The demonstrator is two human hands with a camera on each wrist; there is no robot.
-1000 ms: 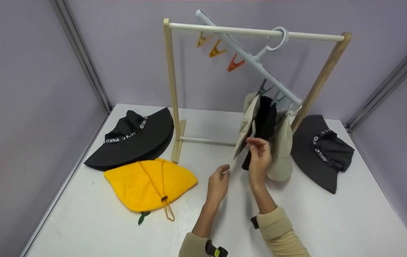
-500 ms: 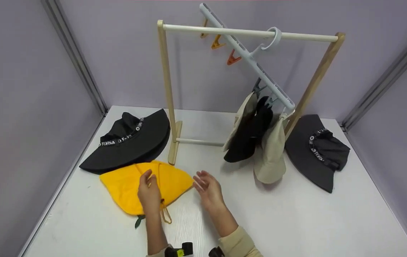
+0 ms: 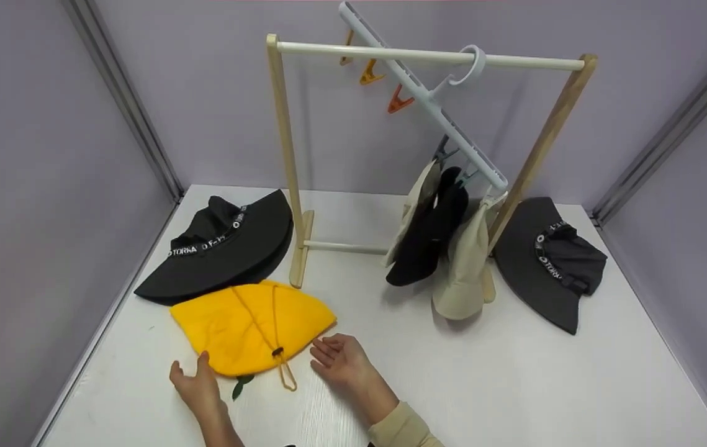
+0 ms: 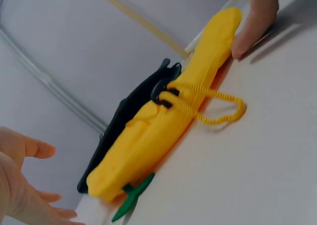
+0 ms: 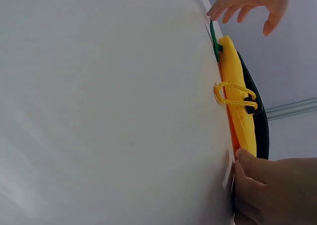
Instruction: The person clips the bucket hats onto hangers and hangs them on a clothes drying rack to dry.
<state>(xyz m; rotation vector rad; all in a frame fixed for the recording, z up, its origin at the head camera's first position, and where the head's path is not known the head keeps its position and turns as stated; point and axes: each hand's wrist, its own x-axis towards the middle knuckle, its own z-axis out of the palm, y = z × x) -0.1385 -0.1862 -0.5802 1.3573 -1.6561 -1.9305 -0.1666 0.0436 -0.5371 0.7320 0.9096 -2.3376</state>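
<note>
A yellow hat [image 3: 254,329] lies flat on the white table, with a cord, a dark toggle [image 3: 277,351] and a green leaf-shaped tab [image 3: 241,385] at its near edge. My left hand [image 3: 198,388] is at the hat's near left corner, thumb and fingers spread; the left wrist view shows a gap between this hand [image 4: 25,185] and the fabric. On the other side, my right hand [image 3: 344,363] has its relaxed fingers low by the right edge. In the right wrist view, the thumb of that hand [image 5: 262,190] overlaps the end of the hat [image 5: 240,111].
Behind stands a wooden rack [image 3: 285,143] with a tilted pale clip hanger [image 3: 415,87]. A black cap [image 3: 427,242] and beige caps [image 3: 468,267] hang from its lower end. Black bucket hats lie at left [image 3: 235,254] and right [image 3: 542,267]. Orange and yellow clips [image 3: 370,73] hold nothing.
Both hands have come away from the hanging caps, moving left and down to either side of the yellow hat. The hanger with its caps has swung slightly. The yellow hat lies still.
</note>
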